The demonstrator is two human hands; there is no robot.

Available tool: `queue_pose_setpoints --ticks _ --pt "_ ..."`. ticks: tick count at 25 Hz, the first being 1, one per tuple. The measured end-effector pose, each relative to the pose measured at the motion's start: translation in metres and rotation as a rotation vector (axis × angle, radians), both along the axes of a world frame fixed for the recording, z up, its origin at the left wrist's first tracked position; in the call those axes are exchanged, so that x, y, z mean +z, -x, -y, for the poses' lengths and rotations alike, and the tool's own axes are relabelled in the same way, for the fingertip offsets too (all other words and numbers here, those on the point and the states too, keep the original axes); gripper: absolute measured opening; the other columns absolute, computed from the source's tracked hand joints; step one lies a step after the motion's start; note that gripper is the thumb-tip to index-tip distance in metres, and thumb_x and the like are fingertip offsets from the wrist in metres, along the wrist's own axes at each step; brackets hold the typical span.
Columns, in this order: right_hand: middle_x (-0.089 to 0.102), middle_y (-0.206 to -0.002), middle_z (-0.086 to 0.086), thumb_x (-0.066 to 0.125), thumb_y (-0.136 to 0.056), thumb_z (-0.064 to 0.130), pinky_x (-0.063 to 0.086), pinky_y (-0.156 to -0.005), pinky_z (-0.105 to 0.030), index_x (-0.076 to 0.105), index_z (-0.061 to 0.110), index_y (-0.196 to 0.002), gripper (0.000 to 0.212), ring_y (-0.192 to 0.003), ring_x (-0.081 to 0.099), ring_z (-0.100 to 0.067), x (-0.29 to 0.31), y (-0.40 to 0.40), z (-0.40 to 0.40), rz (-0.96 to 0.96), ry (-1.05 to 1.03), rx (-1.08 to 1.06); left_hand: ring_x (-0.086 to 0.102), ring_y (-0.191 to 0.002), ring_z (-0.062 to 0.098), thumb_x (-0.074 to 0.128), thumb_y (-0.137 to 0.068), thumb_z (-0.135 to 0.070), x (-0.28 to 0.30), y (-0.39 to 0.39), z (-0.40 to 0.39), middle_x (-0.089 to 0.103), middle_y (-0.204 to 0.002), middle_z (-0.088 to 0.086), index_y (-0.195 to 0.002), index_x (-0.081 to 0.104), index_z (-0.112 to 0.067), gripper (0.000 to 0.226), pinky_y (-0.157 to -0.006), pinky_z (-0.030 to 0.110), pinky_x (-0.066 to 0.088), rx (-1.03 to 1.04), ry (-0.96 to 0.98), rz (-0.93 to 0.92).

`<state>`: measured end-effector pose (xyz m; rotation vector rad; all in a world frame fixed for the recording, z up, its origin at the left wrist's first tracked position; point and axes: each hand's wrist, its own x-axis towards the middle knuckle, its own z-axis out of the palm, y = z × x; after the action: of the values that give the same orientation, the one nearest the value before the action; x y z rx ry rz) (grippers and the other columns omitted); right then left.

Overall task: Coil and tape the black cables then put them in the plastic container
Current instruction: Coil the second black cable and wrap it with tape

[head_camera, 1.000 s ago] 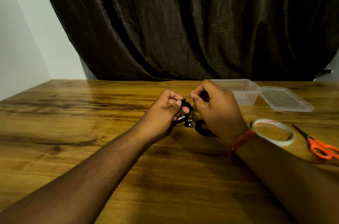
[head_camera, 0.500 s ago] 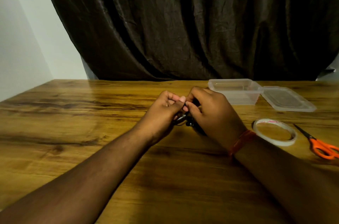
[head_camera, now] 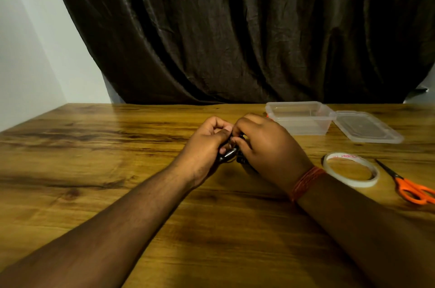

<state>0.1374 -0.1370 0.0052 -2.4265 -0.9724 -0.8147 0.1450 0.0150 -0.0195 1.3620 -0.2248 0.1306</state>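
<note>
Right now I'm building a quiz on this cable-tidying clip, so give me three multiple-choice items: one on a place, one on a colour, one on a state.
1. Where does the tape roll lie?
A. inside the plastic container
B. on the table between the right forearm and the scissors
C. left of the left hand

2. What colour are the handles of the scissors?
A. orange
B. blue
C. black

3. In what state is the plastic container?
A. shut with its lid on
B. tipped on its side
C. open, with the lid beside it

Answers: B, the roll sits on the wood just left of the scissors; A, the grips are bright orange; C, the tub stands uncovered and the lid lies flat to its right, while the left hand and right hand work the black cable.
</note>
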Motion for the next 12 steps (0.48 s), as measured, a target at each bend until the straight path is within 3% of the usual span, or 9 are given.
queue_pose_setpoints --ticks 4,12 --pt "0.059 -0.095 0.003 0.062 -0.09 0.021 0.04 -0.08 -0.031 0.059 0.019 -0.09 0.003 -0.091 0.055 -0.016 -0.0015 0.0025 -0.002 0.021 -0.004 -0.023 0.036 -0.047 0.008 0.05 -0.1 -0.014 0.0025 0.0031 0.0016 0.045 -0.057 0.003 -0.081 0.052 -0.014 0.019 -0.061 0.031 0.036 0.005 0.009 -0.011" --pt "0.055 -0.094 0.002 0.068 -0.083 0.026 0.041 -0.068 -0.028 0.066 0.018 -0.088 0.009 -0.09 0.052 -0.017 -0.0021 0.0075 -0.0064 0.163 -0.03 -0.147 0.039 -0.046 0.006 0.052 -0.098 -0.006 0.0066 0.0037 0.0028 0.051 -0.056 -0.001 -0.089 0.053 -0.013 0.012 -0.064 0.035 0.039 0.046 0.062 -0.039"
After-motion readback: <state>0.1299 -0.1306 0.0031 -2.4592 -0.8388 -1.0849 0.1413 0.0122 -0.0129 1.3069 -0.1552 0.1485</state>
